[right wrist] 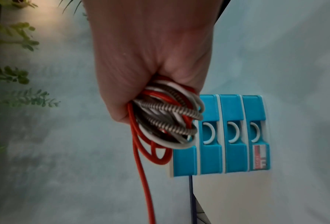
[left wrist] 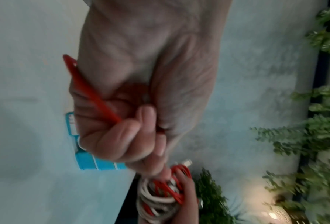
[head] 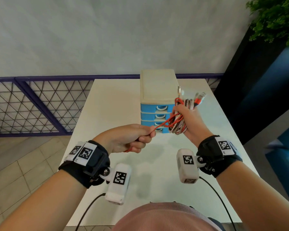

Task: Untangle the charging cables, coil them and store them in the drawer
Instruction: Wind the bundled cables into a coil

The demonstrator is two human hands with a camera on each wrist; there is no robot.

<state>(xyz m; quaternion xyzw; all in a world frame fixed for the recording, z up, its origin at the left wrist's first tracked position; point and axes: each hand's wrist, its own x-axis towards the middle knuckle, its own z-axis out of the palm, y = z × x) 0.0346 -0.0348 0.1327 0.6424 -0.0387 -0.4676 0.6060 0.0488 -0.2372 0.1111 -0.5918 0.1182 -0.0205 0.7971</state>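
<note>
My right hand (head: 182,112) grips a coiled bundle of cables (head: 178,124), red, white and braided grey, held above the table in front of the drawer unit; their plugs (head: 200,97) stick out past the fingers. The same bundle of cables (right wrist: 170,121) hangs from my fist in the right wrist view. A red cable (head: 162,125) runs taut from the bundle to my left hand (head: 133,139), whose curled fingers grip it. In the left wrist view the red cable (left wrist: 95,94) crosses my fist. The small drawer unit (head: 157,90) has a cream top and blue drawers (right wrist: 221,134), all closed.
The white table (head: 110,104) stands against a purple mesh railing (head: 37,104). A dark blue panel (head: 257,90) and a green plant (head: 277,19) stand at the right. Black wrist-camera leads (head: 215,194) hang near my body.
</note>
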